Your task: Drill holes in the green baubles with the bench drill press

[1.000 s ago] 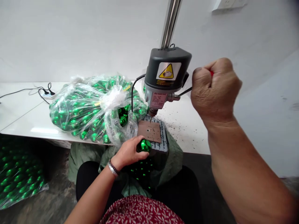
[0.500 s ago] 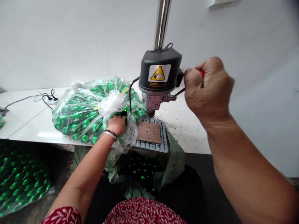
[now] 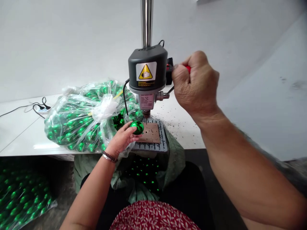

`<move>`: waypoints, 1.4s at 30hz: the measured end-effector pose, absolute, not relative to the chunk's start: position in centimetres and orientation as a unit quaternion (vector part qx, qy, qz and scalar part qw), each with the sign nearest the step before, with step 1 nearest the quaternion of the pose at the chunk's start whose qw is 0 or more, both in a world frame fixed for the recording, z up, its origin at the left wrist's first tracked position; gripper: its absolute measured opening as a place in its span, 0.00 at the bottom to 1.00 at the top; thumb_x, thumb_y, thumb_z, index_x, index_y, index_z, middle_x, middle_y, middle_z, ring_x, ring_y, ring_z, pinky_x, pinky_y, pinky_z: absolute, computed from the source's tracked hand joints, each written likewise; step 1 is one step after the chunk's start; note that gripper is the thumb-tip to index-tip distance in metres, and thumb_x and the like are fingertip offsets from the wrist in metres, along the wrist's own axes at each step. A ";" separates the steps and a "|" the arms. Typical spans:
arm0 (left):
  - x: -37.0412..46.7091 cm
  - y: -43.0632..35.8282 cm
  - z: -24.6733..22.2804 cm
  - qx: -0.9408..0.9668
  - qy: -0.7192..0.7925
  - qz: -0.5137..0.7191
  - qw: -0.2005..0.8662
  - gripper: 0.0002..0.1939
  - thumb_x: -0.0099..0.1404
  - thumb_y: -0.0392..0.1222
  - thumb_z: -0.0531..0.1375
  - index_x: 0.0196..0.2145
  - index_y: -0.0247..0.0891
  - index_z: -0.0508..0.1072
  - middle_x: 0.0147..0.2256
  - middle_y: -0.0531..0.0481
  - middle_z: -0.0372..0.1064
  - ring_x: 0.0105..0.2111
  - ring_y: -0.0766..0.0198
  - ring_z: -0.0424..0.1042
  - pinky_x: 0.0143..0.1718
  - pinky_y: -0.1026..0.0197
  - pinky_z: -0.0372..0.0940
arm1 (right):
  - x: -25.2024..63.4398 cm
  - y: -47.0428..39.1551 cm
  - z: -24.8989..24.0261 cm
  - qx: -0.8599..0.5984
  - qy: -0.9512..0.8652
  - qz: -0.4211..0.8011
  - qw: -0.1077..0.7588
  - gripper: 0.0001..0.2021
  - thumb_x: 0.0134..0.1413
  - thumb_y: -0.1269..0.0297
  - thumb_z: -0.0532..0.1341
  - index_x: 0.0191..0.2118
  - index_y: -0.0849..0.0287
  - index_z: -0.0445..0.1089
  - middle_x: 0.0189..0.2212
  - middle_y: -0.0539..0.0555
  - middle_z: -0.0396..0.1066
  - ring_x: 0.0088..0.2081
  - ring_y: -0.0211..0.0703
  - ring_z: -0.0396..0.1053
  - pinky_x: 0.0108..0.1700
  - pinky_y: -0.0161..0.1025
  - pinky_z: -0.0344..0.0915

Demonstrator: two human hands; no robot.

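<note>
My left hand [image 3: 122, 138] is closed on a shiny green ball ornament [image 3: 137, 127], held just left of the drill bit. My right hand [image 3: 196, 86] is wrapped round the red-ended feed lever [image 3: 188, 69] of a small drill press [image 3: 147, 68]. The bit [image 3: 146, 121] points down over a brown board [image 3: 153, 137] with a small hole, lying on the grey slotted base [image 3: 163, 145]. Beside my left hand lies a torn-open clear plastic bag [image 3: 105, 107] full of green balls.
Dark shavings litter the white table [image 3: 192, 137] right of the base. A power strip [image 3: 43, 110] with black cords lies at the left. Below are a green sack [image 3: 176, 153] holding green balls and another filled bag [image 3: 24, 195] on the floor.
My left hand has come out of the bag's opening with a green ball and moved right toward the bit. My right hand stays on the lever. The view has shifted slightly right.
</note>
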State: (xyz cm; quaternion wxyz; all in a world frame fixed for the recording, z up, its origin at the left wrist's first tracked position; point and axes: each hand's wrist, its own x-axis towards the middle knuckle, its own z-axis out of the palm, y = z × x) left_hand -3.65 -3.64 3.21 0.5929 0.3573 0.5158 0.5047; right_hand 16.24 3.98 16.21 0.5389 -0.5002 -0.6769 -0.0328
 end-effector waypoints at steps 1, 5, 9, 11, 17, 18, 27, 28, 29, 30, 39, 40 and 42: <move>-3.3 -3.2 2.7 0.347 0.528 0.509 0.585 0.34 0.57 0.44 0.63 0.59 0.33 0.61 0.38 0.45 0.73 0.30 0.67 0.73 0.29 0.68 0.65 | 16.2 3.9 16.3 -0.498 -0.677 -0.028 0.541 0.09 0.59 0.60 0.54 0.32 0.60 0.59 0.22 0.45 0.53 0.25 0.29 0.48 0.34 0.33 0.48; -2.2 -1.3 1.4 0.378 0.627 0.481 0.483 0.31 0.57 0.48 0.64 0.55 0.30 0.67 0.34 0.48 0.73 0.23 0.74 0.65 0.22 0.70 0.56 | 16.2 3.8 16.5 -0.500 -0.682 -0.017 0.534 0.09 0.59 0.60 0.53 0.32 0.59 0.57 0.22 0.45 0.53 0.26 0.30 0.47 0.34 0.34 0.46; -1.5 -0.1 0.4 0.431 0.672 0.458 0.391 0.30 0.53 0.51 0.65 0.51 0.34 0.70 0.34 0.51 0.73 0.24 0.71 0.65 0.27 0.68 0.60 | 16.2 3.6 16.7 -0.526 -0.688 -0.020 0.500 0.09 0.62 0.58 0.51 0.34 0.59 0.58 0.24 0.46 0.53 0.26 0.30 0.48 0.36 0.34 0.48; -1.3 0.3 -0.2 0.456 0.672 0.454 0.366 0.26 0.52 0.51 0.66 0.46 0.36 0.73 0.34 0.51 0.74 0.27 0.69 0.67 0.28 0.67 0.61 | 16.2 3.6 16.7 -0.530 -0.691 -0.022 0.492 0.10 0.62 0.58 0.50 0.35 0.59 0.59 0.24 0.46 0.53 0.26 0.31 0.47 0.36 0.34 0.48; -1.4 0.5 -1.3 0.513 0.658 0.431 0.344 0.22 0.52 0.50 0.66 0.43 0.37 0.74 0.36 0.50 0.75 0.34 0.64 0.70 0.34 0.65 0.64 | 16.3 3.7 16.6 -0.516 -0.696 -0.027 0.499 0.13 0.62 0.58 0.48 0.41 0.62 0.63 0.27 0.48 0.55 0.28 0.31 0.49 0.37 0.33 0.47; -1.4 0.5 -1.2 0.522 0.659 0.423 0.337 0.22 0.52 0.49 0.66 0.44 0.37 0.74 0.37 0.49 0.75 0.35 0.64 0.70 0.35 0.65 0.64 | 16.3 3.7 16.6 -0.515 -0.696 -0.028 0.499 0.14 0.61 0.58 0.48 0.42 0.63 0.63 0.27 0.48 0.55 0.28 0.31 0.49 0.37 0.32 0.47; -0.1 -0.3 -0.6 0.589 0.699 0.323 0.244 0.32 0.51 0.49 0.67 0.54 0.40 0.72 0.33 0.51 0.74 0.32 0.62 0.70 0.34 0.63 0.62 | 16.4 3.5 16.4 -0.513 -0.696 -0.043 0.500 0.13 0.60 0.59 0.48 0.41 0.63 0.63 0.28 0.48 0.56 0.28 0.31 0.49 0.38 0.32 0.48; 0.0 -0.3 -0.7 0.587 0.701 0.320 0.246 0.33 0.52 0.49 0.67 0.55 0.40 0.71 0.34 0.51 0.75 0.33 0.61 0.71 0.35 0.63 0.62 | 16.5 3.4 16.2 -0.510 -0.695 -0.048 0.505 0.13 0.60 0.59 0.48 0.40 0.62 0.63 0.27 0.48 0.55 0.28 0.30 0.48 0.37 0.32 0.49; 0.0 -0.3 -0.8 0.587 0.702 0.318 0.249 0.33 0.52 0.49 0.67 0.56 0.41 0.71 0.35 0.51 0.75 0.34 0.60 0.71 0.36 0.63 0.63 | 16.6 3.3 16.0 -0.504 -0.694 -0.053 0.510 0.13 0.60 0.59 0.49 0.39 0.62 0.63 0.26 0.47 0.54 0.27 0.30 0.47 0.37 0.32 0.49; 0.0 -0.4 -0.8 0.587 0.702 0.317 0.249 0.32 0.53 0.49 0.66 0.56 0.41 0.71 0.36 0.51 0.75 0.35 0.60 0.72 0.37 0.63 0.63 | 16.7 3.1 15.7 -0.495 -0.696 -0.059 0.518 0.12 0.60 0.59 0.49 0.38 0.62 0.63 0.26 0.47 0.54 0.27 0.30 0.47 0.36 0.32 0.49; 0.1 -0.6 -1.3 0.582 0.683 0.350 0.268 0.30 0.53 0.48 0.67 0.54 0.42 0.72 0.39 0.51 0.76 0.38 0.58 0.72 0.41 0.61 0.64 | 17.0 2.0 13.3 -0.420 -0.699 -0.141 0.561 0.12 0.62 0.58 0.49 0.34 0.61 0.61 0.24 0.45 0.58 0.25 0.27 0.55 0.32 0.30 0.52; 0.1 -0.6 -1.4 0.578 0.681 0.357 0.272 0.29 0.52 0.47 0.67 0.53 0.42 0.73 0.39 0.51 0.76 0.38 0.58 0.73 0.42 0.60 0.64 | 17.0 2.0 13.1 -0.415 -0.699 -0.148 0.564 0.12 0.62 0.58 0.49 0.34 0.61 0.61 0.24 0.45 0.59 0.25 0.27 0.55 0.31 0.30 0.53; 0.2 -0.6 -1.6 0.568 0.679 0.371 0.278 0.29 0.51 0.46 0.68 0.52 0.43 0.74 0.39 0.51 0.76 0.39 0.57 0.73 0.43 0.60 0.65 | 16.9 1.8 12.8 -0.409 -0.697 -0.161 0.567 0.11 0.62 0.59 0.50 0.34 0.61 0.61 0.24 0.45 0.59 0.25 0.27 0.56 0.31 0.30 0.54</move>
